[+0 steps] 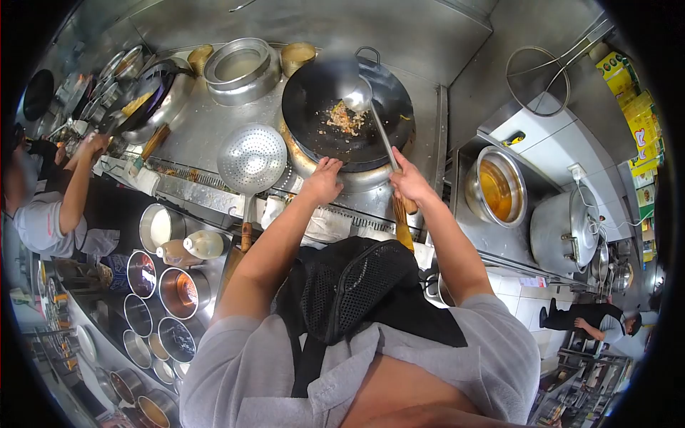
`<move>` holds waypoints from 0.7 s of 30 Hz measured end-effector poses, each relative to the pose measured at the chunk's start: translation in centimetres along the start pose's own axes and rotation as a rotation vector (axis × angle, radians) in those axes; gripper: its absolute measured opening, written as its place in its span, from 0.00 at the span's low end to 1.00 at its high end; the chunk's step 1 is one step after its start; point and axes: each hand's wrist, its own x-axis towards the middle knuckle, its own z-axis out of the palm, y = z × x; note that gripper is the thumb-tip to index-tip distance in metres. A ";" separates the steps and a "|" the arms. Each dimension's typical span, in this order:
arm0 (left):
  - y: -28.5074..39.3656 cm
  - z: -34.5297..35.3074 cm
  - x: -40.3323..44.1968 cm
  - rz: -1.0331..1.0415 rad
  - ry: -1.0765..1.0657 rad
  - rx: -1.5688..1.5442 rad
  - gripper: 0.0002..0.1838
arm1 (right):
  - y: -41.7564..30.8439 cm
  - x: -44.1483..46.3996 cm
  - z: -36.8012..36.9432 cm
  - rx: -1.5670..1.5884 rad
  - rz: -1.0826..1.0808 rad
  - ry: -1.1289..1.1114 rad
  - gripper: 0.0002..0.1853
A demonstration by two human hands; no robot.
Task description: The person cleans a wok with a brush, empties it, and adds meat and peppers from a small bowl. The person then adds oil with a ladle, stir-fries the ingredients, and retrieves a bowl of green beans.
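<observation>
A black wok (300, 107) sits on the burner straight ahead of me, with a small heap of chopped, browned food (345, 120) in it. My left hand (323, 182) is closed at the wok's near rim, where the grip itself is partly hidden. In my right hand (412, 180) is a long-handled metal ladle (379, 128), its wooden end showing below the fist. The ladle's bowl is inside the wok, just above the food. Left of the wok, a perforated strainer (251, 158) lies with its handle toward me.
Several metal pots (184, 291) and two bottles (205, 245) stand at the left. A bowl of amber liquid (497, 187) and a large lidded pot (565, 228) are at the right. A co-worker (53, 221) handles another wok at far left; another person (596, 319) stands far right.
</observation>
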 end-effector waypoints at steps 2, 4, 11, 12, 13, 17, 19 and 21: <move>0.1 0.0 0.0 -0.002 -0.002 0.003 0.37 | -0.7 -1.8 0.0 0.080 -0.001 -0.029 0.44; 0.3 -0.1 0.1 -0.004 -0.003 0.003 0.37 | -0.4 -2.0 0.0 0.158 -0.001 -0.057 0.44; -0.2 0.3 0.0 -0.006 0.008 0.010 0.37 | -0.4 -2.6 0.9 0.090 0.032 -0.054 0.43; -0.1 0.4 0.2 -0.003 0.010 0.012 0.37 | -0.8 -3.4 0.7 0.073 0.024 -0.034 0.43; 0.0 0.4 0.3 -0.001 0.011 0.009 0.37 | -0.6 -3.7 0.6 0.070 0.025 -0.031 0.43; 0.3 0.4 0.1 -0.014 0.014 0.017 0.37 | 2.0 -2.5 0.3 0.155 0.069 -0.055 0.43; 0.1 0.4 0.3 -0.015 0.024 0.023 0.37 | 1.8 -2.3 0.4 0.182 0.076 -0.065 0.43; -0.1 0.6 0.1 -0.012 0.024 0.011 0.37 | 1.2 -3.3 0.5 0.050 0.050 -0.062 0.43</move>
